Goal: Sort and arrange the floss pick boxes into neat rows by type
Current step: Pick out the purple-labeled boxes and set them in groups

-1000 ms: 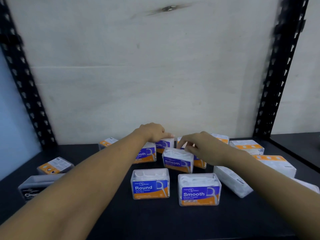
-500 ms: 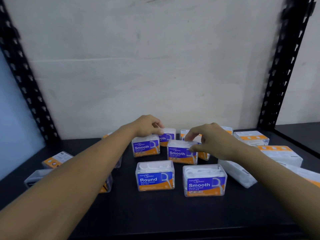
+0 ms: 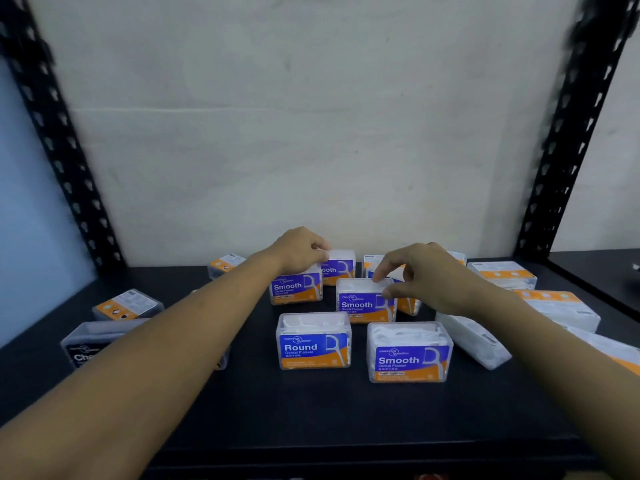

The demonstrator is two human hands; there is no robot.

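I see open black shelf (image 3: 311,420) along the whole near edge, wide enough to bring a hand in. Farther in, the Round box (image 3: 313,341) and near Smooth box (image 3: 408,353) stand side by side with a narrow gap between. A tipped clear box (image 3: 472,341) blocks the right, a black box (image 3: 88,342) the left. The far wall (image 3: 311,133) closes the back.
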